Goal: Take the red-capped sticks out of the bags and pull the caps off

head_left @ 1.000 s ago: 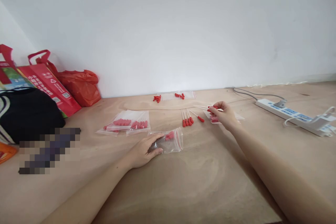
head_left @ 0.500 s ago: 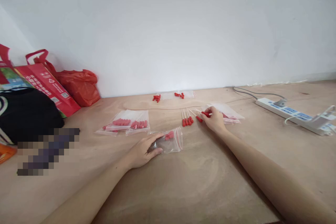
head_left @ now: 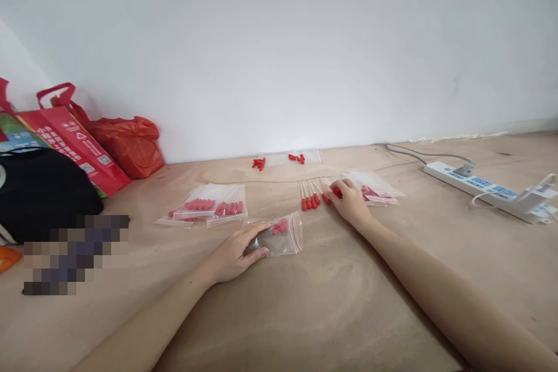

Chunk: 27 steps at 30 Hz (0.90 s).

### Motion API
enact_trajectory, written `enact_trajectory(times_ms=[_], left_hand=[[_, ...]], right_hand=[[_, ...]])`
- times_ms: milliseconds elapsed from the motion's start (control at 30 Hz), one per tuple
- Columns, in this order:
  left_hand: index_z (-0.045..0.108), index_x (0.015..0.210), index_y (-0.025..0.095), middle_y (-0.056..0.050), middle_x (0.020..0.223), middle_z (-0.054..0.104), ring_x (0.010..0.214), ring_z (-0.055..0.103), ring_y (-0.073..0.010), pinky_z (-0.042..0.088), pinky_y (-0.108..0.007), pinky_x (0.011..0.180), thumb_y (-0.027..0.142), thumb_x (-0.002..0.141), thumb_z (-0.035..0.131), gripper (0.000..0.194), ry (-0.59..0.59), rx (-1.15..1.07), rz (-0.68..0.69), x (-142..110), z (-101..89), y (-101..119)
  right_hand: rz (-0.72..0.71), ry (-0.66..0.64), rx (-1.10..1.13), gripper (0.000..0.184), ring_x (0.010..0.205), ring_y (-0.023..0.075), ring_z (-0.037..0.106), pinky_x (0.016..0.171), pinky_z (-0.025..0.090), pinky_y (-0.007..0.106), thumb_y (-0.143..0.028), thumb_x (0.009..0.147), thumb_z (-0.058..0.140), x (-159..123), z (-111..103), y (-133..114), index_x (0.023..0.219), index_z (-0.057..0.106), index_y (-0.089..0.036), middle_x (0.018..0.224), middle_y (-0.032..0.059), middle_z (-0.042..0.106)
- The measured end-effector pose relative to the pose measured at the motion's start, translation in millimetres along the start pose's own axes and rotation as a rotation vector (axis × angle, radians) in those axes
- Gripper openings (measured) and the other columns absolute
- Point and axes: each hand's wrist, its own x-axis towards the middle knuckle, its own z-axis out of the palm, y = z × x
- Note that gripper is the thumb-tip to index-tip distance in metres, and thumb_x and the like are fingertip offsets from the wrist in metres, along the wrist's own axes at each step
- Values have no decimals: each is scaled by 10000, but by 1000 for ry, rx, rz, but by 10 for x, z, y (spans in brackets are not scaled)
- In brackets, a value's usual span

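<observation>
My left hand (head_left: 242,250) holds down a clear zip bag (head_left: 290,241) between thumb and fingers, the bag lying flat with its red seal to the right. Red-headed pieces show inside it. Beyond the bag, several thin pale sticks with red heads (head_left: 310,202) lie fanned out in a row. At the right end of that row, my right hand (head_left: 351,203) has its fingers closed on another red-headed stick (head_left: 336,191). One more red head (head_left: 326,199) lies just left of those fingertips.
Filled zip bags (head_left: 224,208) lie at left; more bags (head_left: 379,186) sit beyond my right hand. Loose red pieces (head_left: 258,163) lie near the wall. A power strip (head_left: 479,186) is at right. Red bags (head_left: 126,145) and a black bag (head_left: 47,192) stand at left.
My right hand has shifted slightly left with the red-headed stick, closer to the row. My left hand stays on the zip bag.
</observation>
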Motion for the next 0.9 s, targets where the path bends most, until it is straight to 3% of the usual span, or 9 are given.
enact_trajectory(times_ms=[133, 400, 700, 900], left_hand=[[347, 1262, 256, -27, 1307, 425, 1177, 402, -203, 341, -355, 971, 386, 844, 422, 445, -1, 0, 3, 1, 0, -5], [342, 1268, 271, -19, 1309, 423, 1174, 406, -206, 346, -361, 964, 384, 845, 421, 445, 2, -2, 11, 0, 1, -6], [342, 1269, 273, -22, 1320, 411, 1194, 383, -202, 324, -369, 984, 386, 846, 421, 444, 0, -18, 10, -3, 11, -28], [340, 1270, 270, -23, 1325, 404, 1200, 376, -198, 318, -370, 990, 387, 846, 421, 448, -6, -14, -4, -2, 18, -24]], right_hand=[[-44, -113, -4, 147, 760, 167, 545, 699, 432, 289, -247, 795, 462, -30, 20, 5, 810, 594, -182, 866, 71, 557], [-63, -204, -45, 185, 822, 172, 556, 763, 427, 293, -283, 794, 470, -40, -66, 36, 863, 613, -190, 896, 68, 576], [-48, -158, -40, 237, 773, 170, 566, 728, 451, 291, -156, 691, 493, -40, -113, 100, 913, 575, -145, 899, 89, 574], [-57, -50, 18, 207, 741, 154, 565, 699, 456, 281, -115, 690, 440, -26, -111, 105, 835, 579, -164, 843, 63, 570]])
